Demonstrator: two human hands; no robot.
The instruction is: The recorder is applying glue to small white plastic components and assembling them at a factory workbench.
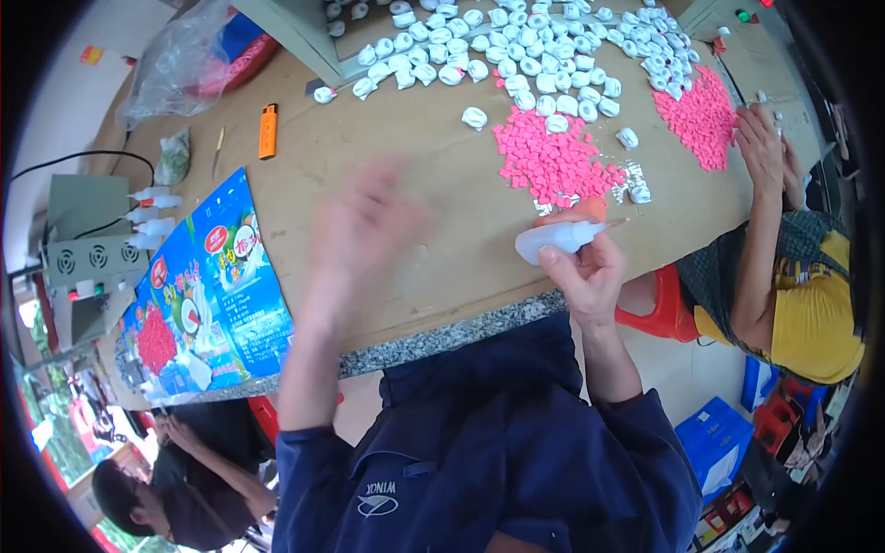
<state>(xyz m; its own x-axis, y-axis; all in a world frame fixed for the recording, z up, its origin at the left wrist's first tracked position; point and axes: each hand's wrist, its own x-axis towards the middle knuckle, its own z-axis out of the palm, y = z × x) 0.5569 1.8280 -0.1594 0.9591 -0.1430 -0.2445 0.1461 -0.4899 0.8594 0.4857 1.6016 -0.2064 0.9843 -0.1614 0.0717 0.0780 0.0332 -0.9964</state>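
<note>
Pink heap [544,157] beyond | right hand [588,281]: white bottle [542,243] | blue sheet [247,330] leftward

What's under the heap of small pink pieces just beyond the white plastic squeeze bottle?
Flat brown tabletop shows around the small pink pieces, with a silvery-white patch at their right edge. The surface directly beneath is covered; can't tell what's there.

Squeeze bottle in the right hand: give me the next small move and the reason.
Probably bring the left hand over to the central pile of pink pieces: the right hand already holds the squeeze bottle near that pile, while the left, blurred, is off to one side over the brown tabletop with nothing clearly in it.
</note>
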